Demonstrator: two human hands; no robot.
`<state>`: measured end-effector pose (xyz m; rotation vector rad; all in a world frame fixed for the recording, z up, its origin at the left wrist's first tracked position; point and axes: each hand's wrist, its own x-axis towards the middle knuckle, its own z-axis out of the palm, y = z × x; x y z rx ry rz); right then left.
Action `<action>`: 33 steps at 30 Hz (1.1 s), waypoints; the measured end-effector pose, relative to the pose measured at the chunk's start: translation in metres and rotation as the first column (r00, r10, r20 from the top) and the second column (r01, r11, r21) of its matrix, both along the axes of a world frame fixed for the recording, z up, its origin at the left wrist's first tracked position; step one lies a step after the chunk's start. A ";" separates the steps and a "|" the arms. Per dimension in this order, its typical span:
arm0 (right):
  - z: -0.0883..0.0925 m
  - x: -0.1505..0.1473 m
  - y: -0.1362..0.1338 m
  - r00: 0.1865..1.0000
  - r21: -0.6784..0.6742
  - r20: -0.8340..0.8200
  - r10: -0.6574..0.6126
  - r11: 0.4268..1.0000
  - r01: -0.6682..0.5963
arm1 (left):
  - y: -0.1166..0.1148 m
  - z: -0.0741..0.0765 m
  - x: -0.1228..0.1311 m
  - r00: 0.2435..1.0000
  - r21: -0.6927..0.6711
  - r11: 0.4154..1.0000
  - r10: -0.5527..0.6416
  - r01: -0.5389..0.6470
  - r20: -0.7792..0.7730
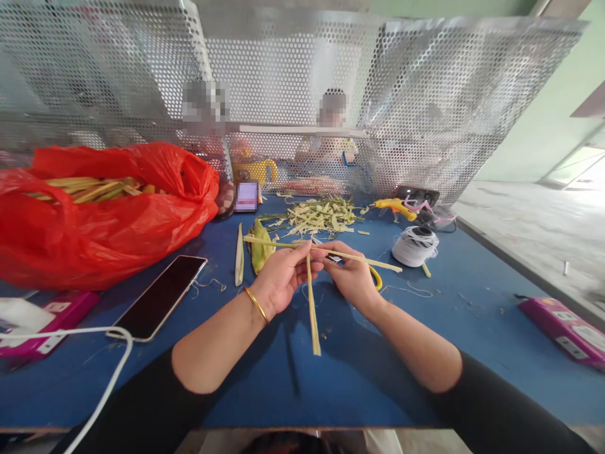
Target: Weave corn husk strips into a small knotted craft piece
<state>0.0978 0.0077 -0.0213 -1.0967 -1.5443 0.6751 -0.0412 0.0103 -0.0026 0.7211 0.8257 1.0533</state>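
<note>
Several pale green leaf strips [312, 309] cross at my fingertips: one end hangs toward me, the others stretch left and right. My left hand [283, 277], wearing a gold bangle, pinches them near the crossing. Closed beside it, my right hand [352, 277] has its fingertips on the strip that runs right. Yellow-handled scissors [377, 278] show partly behind my right hand; whether that hand also holds them I cannot tell. Just beyond my left hand lie a folded green husk [261, 247] and a flat pale husk piece [239, 255].
Shredded scraps [324, 216] are heaped at the back. At left are a red bag [118, 221] of husks, a phone [158, 296] and a white cable [116, 378]. A string spool [414, 246], yellow glue gun [394, 207] and magenta power strip [564, 328] lie right. Perforated metal [293, 69] stands behind.
</note>
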 end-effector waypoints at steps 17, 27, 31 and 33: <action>0.008 0.005 -0.005 0.979 0.113 0.205 -0.002 0.993 -0.022 | 0.003 0.001 0.001 0.974 0.115 0.986 0.140 -0.121 -0.178; 0.008 0.004 -0.006 0.991 0.157 0.120 -0.064 0.987 0.044 | 0.002 -0.001 0.005 0.929 0.163 0.987 0.061 0.000 -0.366; 0.006 0.005 -0.003 0.996 0.056 -0.048 -0.078 0.995 0.081 | 0.001 0.000 0.006 0.923 0.163 0.986 0.025 0.042 -0.384; 0.005 0.006 0.000 0.991 0.005 -0.114 -0.073 0.997 0.074 | 0.000 0.001 0.006 0.931 0.144 0.988 -0.004 0.061 -0.366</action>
